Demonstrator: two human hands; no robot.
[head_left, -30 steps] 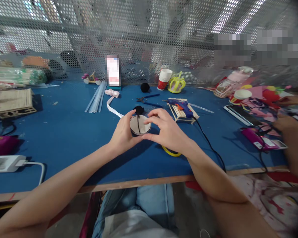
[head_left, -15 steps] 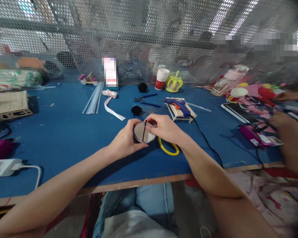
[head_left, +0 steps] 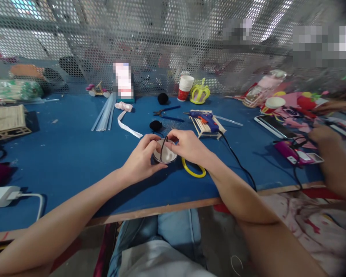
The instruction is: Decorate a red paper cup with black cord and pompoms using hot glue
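Held above the blue table is a round cup [head_left: 169,156], white inside with a dark rim, its mouth facing me. My left hand [head_left: 141,157] is wrapped round its left side, with a finger bent over the rim into the mouth. A black yarn strand [head_left: 162,151] passes over the far rim and down inside the cup. At the cup's far right side, my right hand [head_left: 184,145] pinches the strand near the rim. Just beyond the cup lies a small black yarn ball [head_left: 155,125], with a strand leading toward the cup. A yellow ring [head_left: 193,169] rests under my right wrist.
Ahead lie pliers [head_left: 168,113], another black ball [head_left: 163,98] and a glue gun [head_left: 204,118] on a stick rack. Clear glue sticks [head_left: 104,113] and white ribbon [head_left: 127,125] are left. Stacked paper cups [head_left: 186,87] stand behind. Another person's arm [head_left: 334,154] works at right.
A finger of my left hand has moved over the rim into the cup. The strand now bends over the far rim rather than lying straight across the mouth. The view has shifted slightly.
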